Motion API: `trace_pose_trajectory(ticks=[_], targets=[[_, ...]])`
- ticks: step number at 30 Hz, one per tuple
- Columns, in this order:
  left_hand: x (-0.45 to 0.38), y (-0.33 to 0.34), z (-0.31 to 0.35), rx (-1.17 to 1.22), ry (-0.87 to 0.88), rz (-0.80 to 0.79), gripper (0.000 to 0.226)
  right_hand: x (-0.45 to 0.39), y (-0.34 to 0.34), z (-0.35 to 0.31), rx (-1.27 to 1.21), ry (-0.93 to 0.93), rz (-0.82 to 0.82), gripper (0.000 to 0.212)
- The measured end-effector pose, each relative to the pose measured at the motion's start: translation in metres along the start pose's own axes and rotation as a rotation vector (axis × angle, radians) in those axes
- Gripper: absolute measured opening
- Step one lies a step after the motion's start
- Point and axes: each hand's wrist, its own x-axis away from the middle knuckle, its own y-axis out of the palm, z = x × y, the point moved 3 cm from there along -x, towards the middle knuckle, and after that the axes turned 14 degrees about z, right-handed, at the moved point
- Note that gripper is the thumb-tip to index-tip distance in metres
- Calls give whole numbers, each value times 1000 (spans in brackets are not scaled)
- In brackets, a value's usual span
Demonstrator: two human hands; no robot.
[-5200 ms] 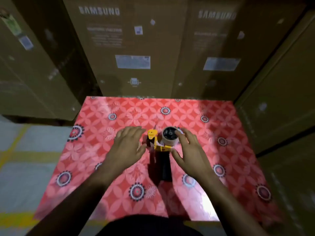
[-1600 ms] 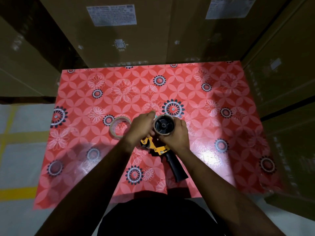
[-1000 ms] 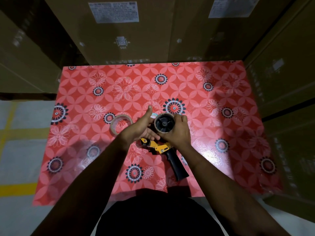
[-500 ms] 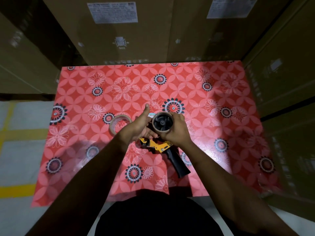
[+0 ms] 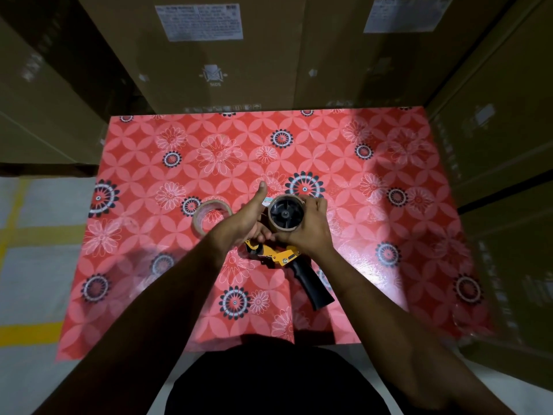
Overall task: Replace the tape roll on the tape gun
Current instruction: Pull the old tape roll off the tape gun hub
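Fingers, right: curled around the right side and near rim of the roll on the gun [image 5: 285, 213], gripping it, likely to seat it or keep it from turning
Fingers, left: bunched at the left near edge of that same roll, thumb stuck out toward the far side; they seem to pinch at the tape's free end, though the exact contact is hidden
Right hand [image 5: 311, 232]: closed over the roll from the right, wrist above the gun's yellow frame
Left hand [image 5: 245, 220]: comes in from the left, touching the right hand near the roll
Roll on the gun: brown cardboard ring sitting around the black spoked hub, face up toward the camera; a small pale tag shows at its far left edge
Tape gun [image 5: 287, 260]: lies on its side, yellow body under the hands, black handle pointing near and right, so the hub is open from above
Loose roll [image 5: 212, 216]: pale ring lying flat just left of the left hand, apart from the gun; whether it is the old or the new one I cannot tell
Table cover [image 5: 374, 205]: red floral sheet, glossy, giving a flat place to work
Surroundings: tall cardboard boxes [image 5: 239, 55] close on the far side and the right
Step, as a judgement: a roll is on the hub; threading the tape end through the gun's front looks like what is left
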Motion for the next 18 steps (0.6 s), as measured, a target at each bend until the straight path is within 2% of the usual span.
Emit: trace_pose_trajectory(ticks=[2, 7, 12, 15, 18], targets=[[-1, 0, -3, 17, 17, 10, 100, -4, -1, 0, 17, -25, 21, 96], [5, 3, 0, 84, 59, 18, 82, -8, -13, 6, 24, -78, 9, 82], [4, 3, 0, 0, 25, 29, 93, -9, -9, -4, 61, -73, -67, 102], [1, 2, -3, -25, 22, 26, 93, -9, -6, -4, 80, -72, -78, 97], [1, 2, -5, -60, 16, 31, 97, -11, -11, -1, 52, -165, -83, 97]])
